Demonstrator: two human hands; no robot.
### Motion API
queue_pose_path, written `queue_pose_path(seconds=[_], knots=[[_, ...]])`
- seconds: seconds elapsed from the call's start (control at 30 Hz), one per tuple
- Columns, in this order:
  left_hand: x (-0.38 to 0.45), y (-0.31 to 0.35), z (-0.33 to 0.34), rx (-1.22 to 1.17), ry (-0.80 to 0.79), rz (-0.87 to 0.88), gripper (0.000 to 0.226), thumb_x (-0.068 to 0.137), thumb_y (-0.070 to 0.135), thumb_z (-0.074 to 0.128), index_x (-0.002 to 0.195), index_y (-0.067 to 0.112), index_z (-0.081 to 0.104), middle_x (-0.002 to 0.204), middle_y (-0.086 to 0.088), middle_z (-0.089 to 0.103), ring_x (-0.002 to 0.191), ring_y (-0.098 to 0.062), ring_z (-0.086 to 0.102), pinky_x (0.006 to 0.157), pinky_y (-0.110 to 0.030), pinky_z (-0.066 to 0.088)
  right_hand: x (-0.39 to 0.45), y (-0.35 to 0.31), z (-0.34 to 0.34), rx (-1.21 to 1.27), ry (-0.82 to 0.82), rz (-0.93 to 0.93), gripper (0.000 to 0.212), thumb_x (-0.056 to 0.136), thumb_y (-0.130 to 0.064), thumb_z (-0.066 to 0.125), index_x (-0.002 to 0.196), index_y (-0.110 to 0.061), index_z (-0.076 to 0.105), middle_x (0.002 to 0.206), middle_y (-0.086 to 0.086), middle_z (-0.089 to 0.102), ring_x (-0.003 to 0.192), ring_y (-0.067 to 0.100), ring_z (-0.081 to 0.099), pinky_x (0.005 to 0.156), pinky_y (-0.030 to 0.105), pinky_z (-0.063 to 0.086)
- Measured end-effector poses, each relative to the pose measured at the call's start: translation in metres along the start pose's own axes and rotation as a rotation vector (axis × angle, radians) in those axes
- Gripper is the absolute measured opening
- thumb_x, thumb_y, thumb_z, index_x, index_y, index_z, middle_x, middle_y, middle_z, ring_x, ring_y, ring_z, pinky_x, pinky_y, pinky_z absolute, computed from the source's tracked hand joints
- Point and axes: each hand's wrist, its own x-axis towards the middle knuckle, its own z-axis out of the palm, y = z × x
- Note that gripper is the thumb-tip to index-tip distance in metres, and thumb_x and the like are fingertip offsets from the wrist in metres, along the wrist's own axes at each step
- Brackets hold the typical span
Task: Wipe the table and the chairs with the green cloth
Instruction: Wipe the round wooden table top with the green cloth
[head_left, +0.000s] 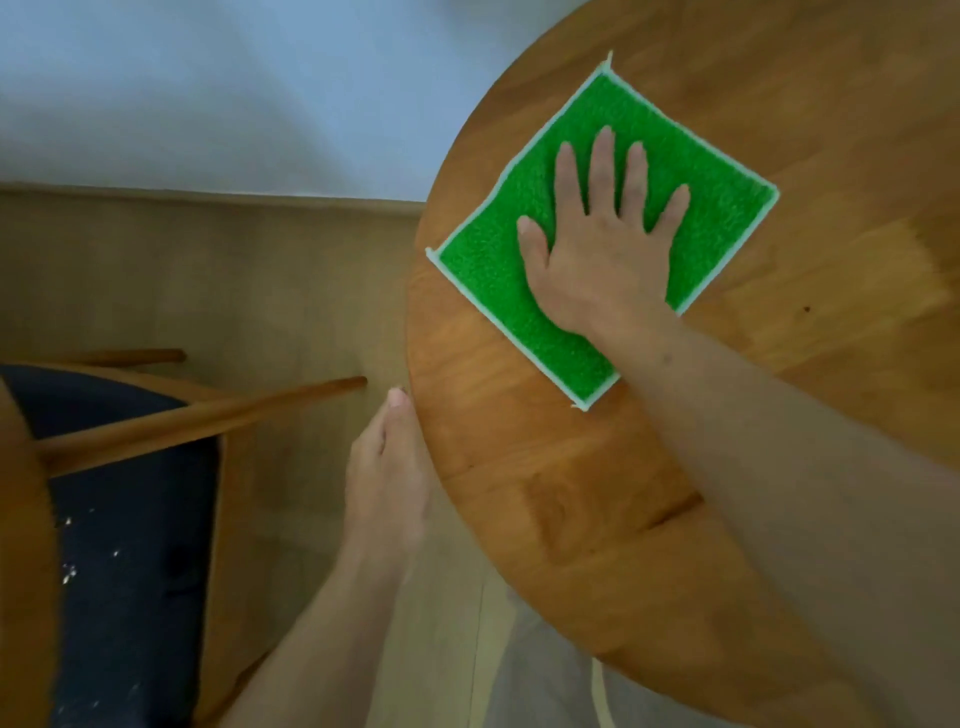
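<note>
Mid-wipe: right grip (597, 244) released, flat on green cloth (727, 208) near surface (519, 493) left edge. Left grip (387, 467) released, touching that edge. Chair (130, 493) crumbs still unwiped.

Below me, pale wood-look floor (291, 291) running to a low matching skirting board (208, 196); above it a plain bluish-white wall (208, 88). Soft, even light. My light grey trousers (545, 675) at bottom edge.
</note>
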Motion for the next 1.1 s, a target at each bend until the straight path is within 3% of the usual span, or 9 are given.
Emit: queue_pose_path(seconds=[0.17,0.33,0.47,0.57,0.73,0.83,0.9,1.03,1.1], knots=[[0.002,-0.024,-0.006,-0.089,0.043,-0.153,0.058,0.098,0.061,0.029,0.140,0.027,0.050,0.142,0.009,0.051,0.131,-0.011,0.044,0.114,-0.043,0.030,-0.013,-0.058,0.010,-0.017,-0.008,-0.081,0.072,0.097,-0.056,0.015,0.155,-0.015,0.002,0.161,0.015,-0.006,0.147,0.038,-0.007,0.109,0.069,-0.003],[-0.009,-0.032,-0.010,-0.138,0.068,-0.177,0.056,0.101,0.055,0.026,0.138,0.022,0.052,0.139,0.007,0.054,0.127,-0.009,0.048,0.112,-0.037,0.031,-0.099,-0.052,0.022,-0.043,-0.055,-0.451,0.068,0.096,-0.054,0.027,0.154,-0.020,0.019,0.162,0.011,0.010,0.147,0.034,0.007,0.112,0.065,0.005],[-0.018,-0.030,-0.002,-0.079,0.054,-0.149,0.049,0.097,0.062,0.026,0.107,0.042,0.070,0.113,0.012,0.069,0.109,-0.013,0.060,0.096,-0.042,0.046,-0.184,-0.010,0.028,-0.068,-0.183,-0.614,0.069,0.092,-0.053,0.038,0.152,-0.023,0.025,0.161,0.008,0.016,0.147,0.032,0.013,0.114,0.062,0.005],[-0.020,-0.026,0.007,-0.017,0.053,-0.146,0.074,0.084,0.073,0.028,0.131,0.026,0.059,0.134,0.003,0.059,0.125,-0.019,0.052,0.109,-0.048,0.037,-0.232,0.028,0.031,-0.181,-0.232,-0.734,0.075,0.080,-0.055,0.049,0.148,-0.025,0.036,0.157,0.005,0.030,0.141,0.029,0.029,0.111,0.060,0.014],[-0.018,-0.020,0.021,0.040,0.046,-0.135,0.085,0.075,0.081,0.022,0.121,0.022,0.065,0.124,-0.004,0.064,0.119,-0.025,0.056,0.106,-0.053,0.037,-0.236,0.045,0.027,-0.102,-0.268,-0.704,0.069,0.077,-0.059,0.053,0.142,-0.035,0.046,0.151,-0.005,0.039,0.134,0.019,0.044,0.107,0.053,0.027],[-0.015,-0.016,0.026,0.034,0.065,-0.167,0.068,0.087,0.074,0.022,0.086,0.026,0.071,0.092,-0.005,0.071,0.091,-0.026,0.067,0.088,-0.055,0.049,-0.209,0.030,0.021,-0.037,-0.248,-0.704,0.065,0.086,-0.057,0.045,0.146,-0.032,0.038,0.157,-0.002,0.030,0.142,0.022,0.033,0.111,0.056,0.017],[-0.012,-0.013,0.028,0.011,0.098,-0.164,0.060,0.096,0.065,0.024,0.079,0.032,0.071,0.086,-0.002,0.072,0.085,-0.026,0.068,0.083,-0.056,0.052,-0.176,0.015,0.018,0.010,-0.223,-0.677,0.061,0.093,-0.056,0.036,0.149,-0.030,0.033,0.159,-0.001,0.025,0.145,0.024,0.023,0.113,0.057,0.009],[-0.002,-0.008,0.028,0.007,0.134,-0.124,0.053,0.098,0.060,0.024,0.091,0.030,0.067,0.097,-0.006,0.068,0.090,-0.024,0.065,0.084,-0.050,0.051,-0.087,-0.012,0.013,-0.042,-0.182,-0.661,0.063,0.096,-0.059,0.019,0.152,-0.034,0.006,0.161,-0.004,-0.004,0.148,0.022,-0.005,0.113,0.057,-0.009],[0.004,-0.002,0.028,0.068,0.159,-0.066,0.054,0.098,0.058,0.026,0.116,0.022,0.062,0.112,-0.010,0.064,0.102,-0.027,0.060,0.090,-0.048,0.047,-0.041,-0.009,0.008,-0.070,-0.130,-0.605,0.062,0.096,-0.061,0.012,0.152,-0.037,-0.001,0.160,-0.007,-0.011,0.147,0.020,-0.009,0.113,0.056,-0.011]])
